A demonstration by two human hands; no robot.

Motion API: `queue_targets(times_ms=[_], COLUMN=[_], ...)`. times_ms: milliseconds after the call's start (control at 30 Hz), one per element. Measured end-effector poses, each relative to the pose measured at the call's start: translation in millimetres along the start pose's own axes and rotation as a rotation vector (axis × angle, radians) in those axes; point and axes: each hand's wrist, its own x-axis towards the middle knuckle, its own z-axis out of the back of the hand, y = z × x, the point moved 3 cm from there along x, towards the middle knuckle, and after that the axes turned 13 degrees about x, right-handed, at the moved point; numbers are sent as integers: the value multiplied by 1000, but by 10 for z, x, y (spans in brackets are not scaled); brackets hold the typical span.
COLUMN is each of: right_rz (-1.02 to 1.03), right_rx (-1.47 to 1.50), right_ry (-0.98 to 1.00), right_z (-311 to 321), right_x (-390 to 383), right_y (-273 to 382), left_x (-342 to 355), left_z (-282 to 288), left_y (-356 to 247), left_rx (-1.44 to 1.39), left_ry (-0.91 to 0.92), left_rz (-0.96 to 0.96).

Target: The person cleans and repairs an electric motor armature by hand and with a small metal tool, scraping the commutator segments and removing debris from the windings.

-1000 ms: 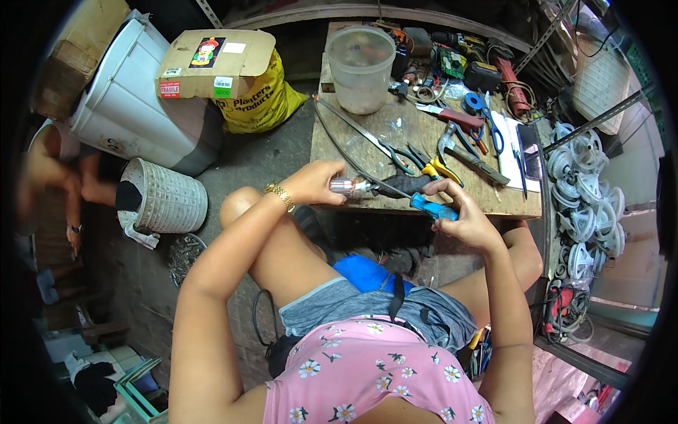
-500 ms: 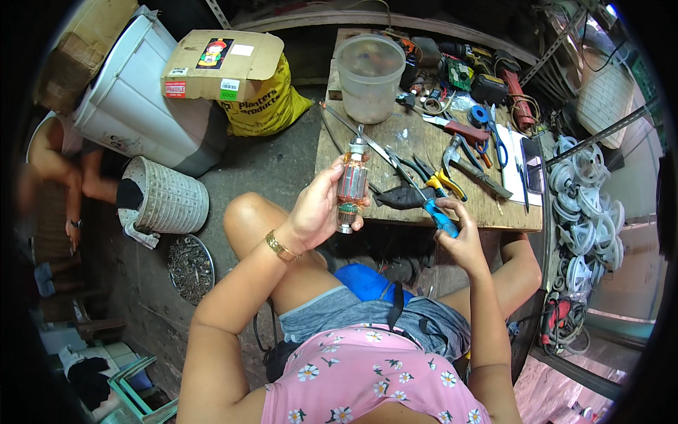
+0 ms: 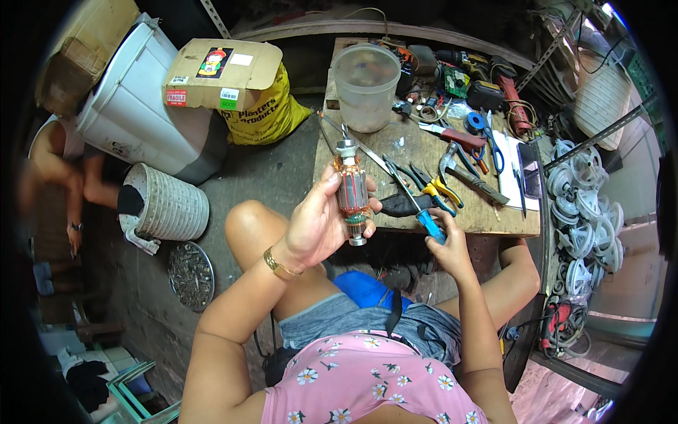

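Observation:
My left hand (image 3: 311,225) is closed around a motor armature (image 3: 352,191), with copper windings, a steel core and a toothed shaft end pointing up and slightly left. It is held above the front left part of the wooden bench (image 3: 487,220). My right hand (image 3: 452,249) grips the blue handle of a screwdriver (image 3: 430,225) at the bench's front edge. The screwdriver's shaft points up and left over the bench, past a pair of yellow-handled pliers (image 3: 445,194) and a black cloth-like piece (image 3: 399,205).
A cloudy plastic bucket (image 3: 366,92) stands at the back left of the bench. A claw hammer (image 3: 473,177), blue-handled scissors (image 3: 495,152) and a phone (image 3: 530,169) lie to the right. A metal bowl of small parts (image 3: 191,275) is on the floor, near another person's arm (image 3: 67,180).
The armature has tilted so that its upper end leans left rather than right. My right hand has moved a little left and nearer to me with the screwdriver.

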Motion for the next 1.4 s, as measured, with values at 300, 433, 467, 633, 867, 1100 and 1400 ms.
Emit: queue_targets(times_ms=[300,433,467,633,867,1100,1400], right_rz=[13,-15,-9,1,0,-26,-17], right_rx=[-148,-200,-196,-183,-148,-144,-142], right_ry=[-40,-38,-39,-43,-44,-45,-52], right_z=[-6,-26,-26,-7,-14,-20,-27], right_x=[24,40,44,54,49,50,51], right_y=[-85,-75,-75,-112,-104,-109,-128], left_x=[83,114,124,171,237,246,213], left_z=[-134,-182,-185,-208,-248,-260,-267], left_y=[-32,-57,-58,-77,-61,-17,17], left_rx=[-65,-30,-40,-88,-10,-136,-374], left_ry=[196,155,165,232,190,183,186], left_rz=[-56,-42,-43,-45,-45,6,98])
